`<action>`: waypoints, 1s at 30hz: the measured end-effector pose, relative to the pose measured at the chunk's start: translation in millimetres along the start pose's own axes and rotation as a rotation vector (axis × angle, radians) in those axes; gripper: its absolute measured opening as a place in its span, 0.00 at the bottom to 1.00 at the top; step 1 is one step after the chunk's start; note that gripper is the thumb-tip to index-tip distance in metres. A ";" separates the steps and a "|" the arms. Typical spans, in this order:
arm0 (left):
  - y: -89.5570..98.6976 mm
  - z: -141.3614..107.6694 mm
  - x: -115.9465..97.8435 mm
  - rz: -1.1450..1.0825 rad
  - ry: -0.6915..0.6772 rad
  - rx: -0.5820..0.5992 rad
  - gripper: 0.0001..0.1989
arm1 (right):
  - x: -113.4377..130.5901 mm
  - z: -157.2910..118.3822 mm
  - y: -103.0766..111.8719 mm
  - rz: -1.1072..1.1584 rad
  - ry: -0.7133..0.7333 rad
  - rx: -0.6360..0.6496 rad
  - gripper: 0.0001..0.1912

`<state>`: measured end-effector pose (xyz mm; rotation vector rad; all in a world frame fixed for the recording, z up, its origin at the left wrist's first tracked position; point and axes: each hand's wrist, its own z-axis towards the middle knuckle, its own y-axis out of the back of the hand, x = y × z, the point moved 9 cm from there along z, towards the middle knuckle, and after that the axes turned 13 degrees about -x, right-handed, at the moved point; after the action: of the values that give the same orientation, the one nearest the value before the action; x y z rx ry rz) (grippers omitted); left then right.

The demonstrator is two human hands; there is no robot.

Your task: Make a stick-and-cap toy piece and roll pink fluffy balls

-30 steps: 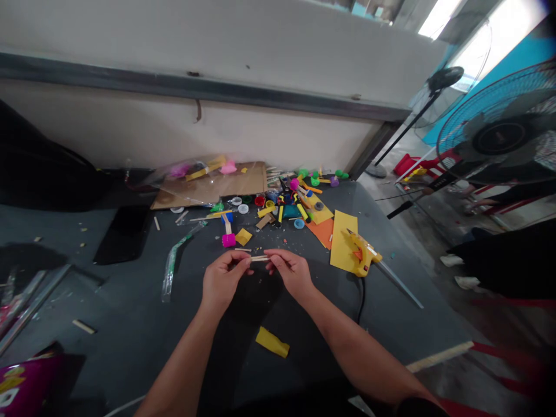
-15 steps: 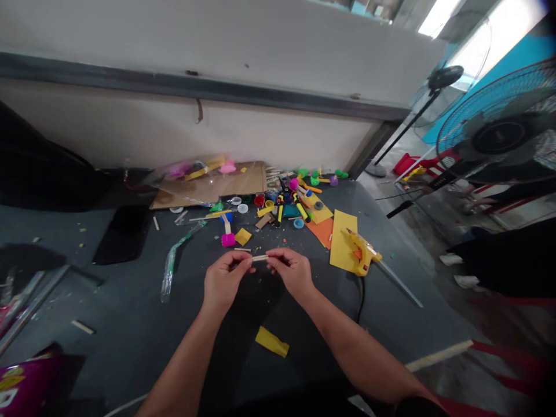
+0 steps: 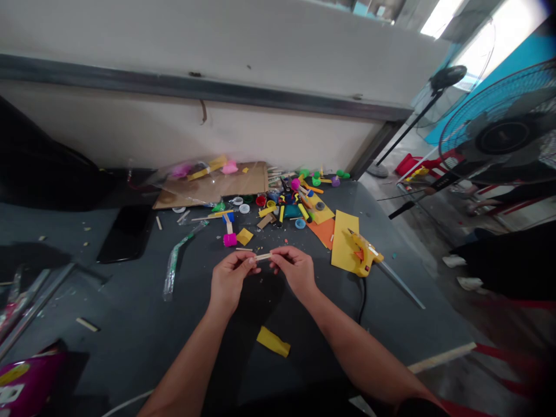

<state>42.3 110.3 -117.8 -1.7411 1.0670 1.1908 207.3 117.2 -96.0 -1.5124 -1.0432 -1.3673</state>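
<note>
Two short pale wooden sticks (image 3: pixel 263 256), lying side by side, are pinched at their ends between my two hands above the grey table (image 3: pixel 147 347). Thumb and fingers of my left hand (image 3: pixel 229 279) close on the left end. The right end is in the fingertips of my right hand (image 3: pixel 296 272). Just beyond my left hand lie a small stick piece with a blue and a magenta end (image 3: pixel 230 238) and a yellow square (image 3: pixel 244 236). A crumpled yellow strip (image 3: pixel 273 341) rests on the table between my forearms.
At right, a yellow glue gun (image 3: pixel 365 255) lies on yellow sheets (image 3: pixel 345 223), its cord running toward me. Yellow-handled pliers (image 3: pixel 303 208), bottle caps and scraps crowd the back beside cardboard (image 3: pixel 243 179). A black phone (image 3: pixel 124 234) lies left; a fan (image 3: pixel 504 136) stands right.
My left hand has shifted slightly right and its grip on the sticks is a little different. The sticks now tilt up slightly to the right. The view has moved a little.
</note>
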 end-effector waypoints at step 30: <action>6.2 -10.8 -30.6 0.465 -0.359 -0.120 0.07 | -5.9 0.4 0.0 0.095 -0.093 -0.021 0.07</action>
<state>33.3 104.8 -86.5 -1.3223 1.2291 1.8078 207.1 117.3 -101.9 -1.6332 -1.0038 -1.2561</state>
